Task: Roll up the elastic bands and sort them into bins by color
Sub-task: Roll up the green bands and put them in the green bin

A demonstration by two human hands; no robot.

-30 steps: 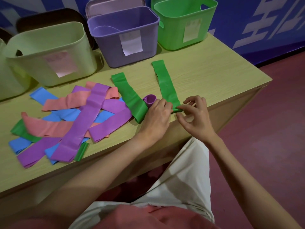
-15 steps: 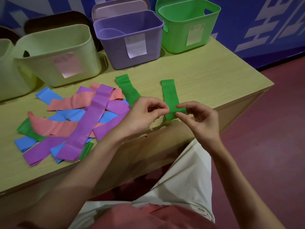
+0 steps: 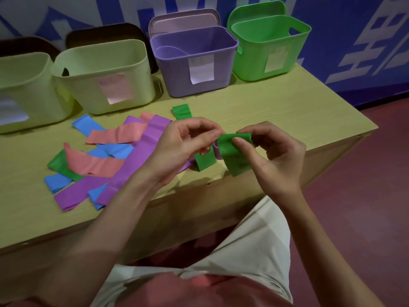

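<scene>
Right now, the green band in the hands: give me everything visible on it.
The green band is a flat, wide strip of matte, stretchy-looking material, creased in places. Both hands hold its upper end above the near table edge: the right hand pinches it with thumb on the front face, and the left hand grips its left side. The top is folded over, rolling just begun. The rest hangs down in front. A small purple roll shows just behind it; contact is unclear.

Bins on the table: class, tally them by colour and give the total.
Pale yellow-green bins: 2
Purple bin: 1
Green bin: 1
Total: 4
</scene>
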